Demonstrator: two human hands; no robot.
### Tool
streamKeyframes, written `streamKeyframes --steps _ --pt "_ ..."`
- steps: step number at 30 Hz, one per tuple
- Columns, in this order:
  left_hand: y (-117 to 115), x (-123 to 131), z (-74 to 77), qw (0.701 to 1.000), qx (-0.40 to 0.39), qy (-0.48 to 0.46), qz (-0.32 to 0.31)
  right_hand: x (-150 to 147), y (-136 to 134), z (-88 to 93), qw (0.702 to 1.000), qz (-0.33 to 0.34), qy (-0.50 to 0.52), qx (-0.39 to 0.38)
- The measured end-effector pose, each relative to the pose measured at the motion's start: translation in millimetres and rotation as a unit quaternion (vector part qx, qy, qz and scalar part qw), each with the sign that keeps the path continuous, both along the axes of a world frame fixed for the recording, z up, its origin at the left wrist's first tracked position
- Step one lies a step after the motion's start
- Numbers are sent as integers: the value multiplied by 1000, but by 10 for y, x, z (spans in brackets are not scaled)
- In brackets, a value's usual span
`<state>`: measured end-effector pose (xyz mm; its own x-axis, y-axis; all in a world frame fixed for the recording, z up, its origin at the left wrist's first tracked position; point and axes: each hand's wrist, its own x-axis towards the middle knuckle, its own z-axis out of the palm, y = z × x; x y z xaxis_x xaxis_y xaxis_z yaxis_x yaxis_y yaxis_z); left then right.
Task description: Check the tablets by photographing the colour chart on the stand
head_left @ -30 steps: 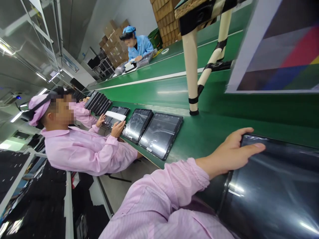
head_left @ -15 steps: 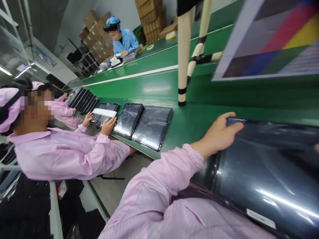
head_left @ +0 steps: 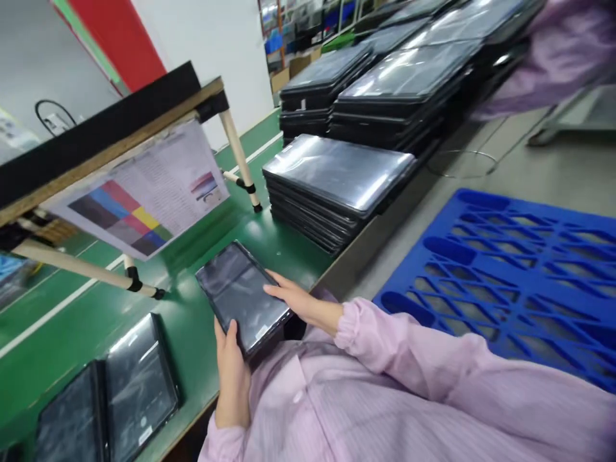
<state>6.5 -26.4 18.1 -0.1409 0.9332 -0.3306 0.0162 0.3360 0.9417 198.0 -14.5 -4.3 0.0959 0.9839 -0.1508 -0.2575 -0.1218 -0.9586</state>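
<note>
I see a green bench [head_left: 187, 327] with wrapped panels [head_left: 139, 385] near left, a panel stack [head_left: 337, 173] far right and a blue pallet [head_left: 505, 269] on the floor. My left hand [head_left: 231, 369] and right hand [head_left: 298, 301] each grip the tablet [head_left: 240, 292] at the bench's near edge. Its screen faces up and its long axis runs far-left to near-right.

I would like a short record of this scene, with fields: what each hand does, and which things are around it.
left hand: grips the near end of the tablet, thumb on top
right hand: fingers laid on its right edge
table: green, tablet at its near edge
nearby: stacked tablets, colour chart, blue pallet
</note>
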Motion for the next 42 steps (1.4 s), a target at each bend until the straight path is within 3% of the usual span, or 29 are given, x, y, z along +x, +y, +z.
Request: streamKeyframes --steps 3,5,10,13,17,19,21,24,28,34,38,42 --pt "-54 44 189 996 -35 -87 -2 -89 -57 158 1000 8 18 4" --pt "-126 72 354 997 -30 -77 5 -78 -152 285 1000 7 18 8" --pt "-416 143 793 998 51 41 7 189 -556 754 988 -24 -74 130" --pt "-531 253 1100 979 154 124 -58 487 -791 1177 960 -73 -126 241" --pt "-498 798 1563 930 299 91 -194 1054 -869 1761 913 -162 -140 348" --pt "-409 1226 1759 911 338 38 -232 1400 -770 1994 905 -212 -107 354" --pt "-279 1654 1878 887 387 34 -247 1755 -603 2156 908 -217 -61 353" --pt "-52 2146 1900 860 439 90 -244 2221 -322 2237 917 -217 -42 332" --pt "173 2470 1771 862 420 145 -245 2621 -62 2087 919 -246 -37 305" --pt "235 2630 1584 861 416 159 -245 2873 97 1763 908 -305 -91 272" --pt "237 2635 1535 852 428 135 -269 2874 192 1747 887 -342 -113 289" --pt "264 2602 1498 852 402 174 -286 2890 247 1762 852 -411 -150 289"
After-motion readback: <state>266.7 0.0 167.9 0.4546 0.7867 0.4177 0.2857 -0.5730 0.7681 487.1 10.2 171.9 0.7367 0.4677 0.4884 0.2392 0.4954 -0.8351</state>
